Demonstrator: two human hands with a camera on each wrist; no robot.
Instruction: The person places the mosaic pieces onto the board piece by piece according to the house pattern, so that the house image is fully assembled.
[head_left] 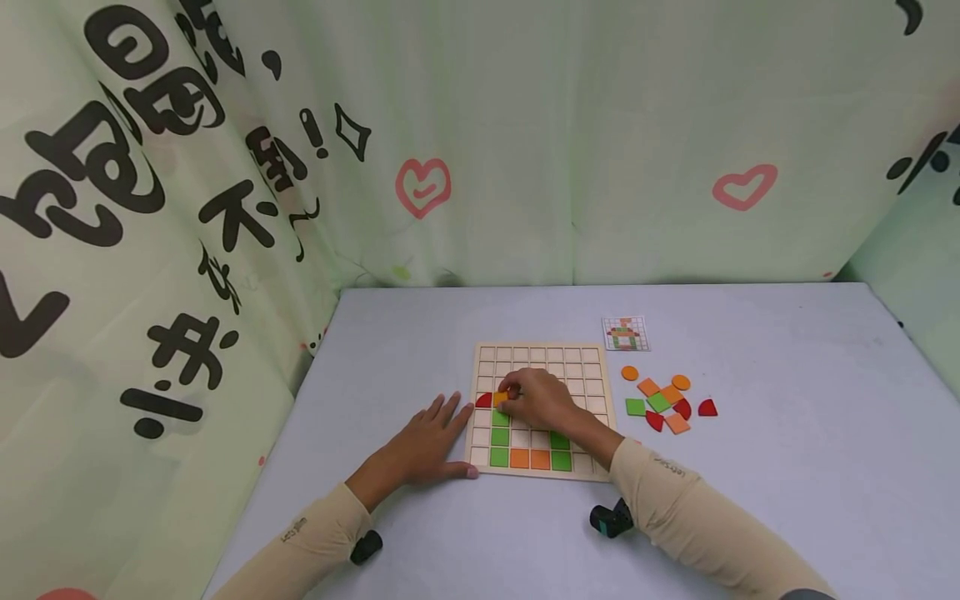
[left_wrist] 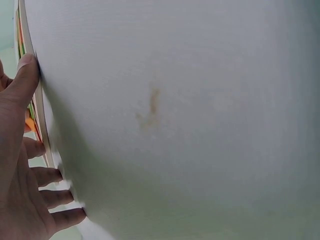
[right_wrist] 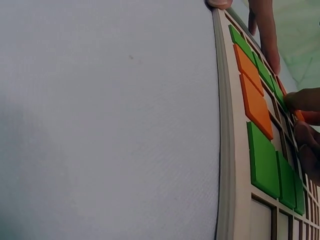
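Note:
A wooden grid board [head_left: 555, 356] lies flat on the table. My right hand [head_left: 543, 400] reaches over it and pinches an orange square tile [head_left: 501, 399] at a cell near the left side. Just left of that tile is a red quarter-round tile [head_left: 483, 400]. Green square tiles [head_left: 498, 437] run down two columns, with two orange square tiles [right_wrist: 256, 105] between them in the bottom row. My left hand [head_left: 427, 446], fingers spread, touches the board's left edge; in the left wrist view its thumb [left_wrist: 27, 80] lies against the rim.
Right of the board lie loose tiles: orange rounds [head_left: 630, 373], orange squares [head_left: 677, 423], green squares [head_left: 635, 407] and red quarter-rounds [head_left: 707, 407]. A small pattern card [head_left: 626, 333] sits at the board's upper right. Curtains [head_left: 570, 150] surround the table.

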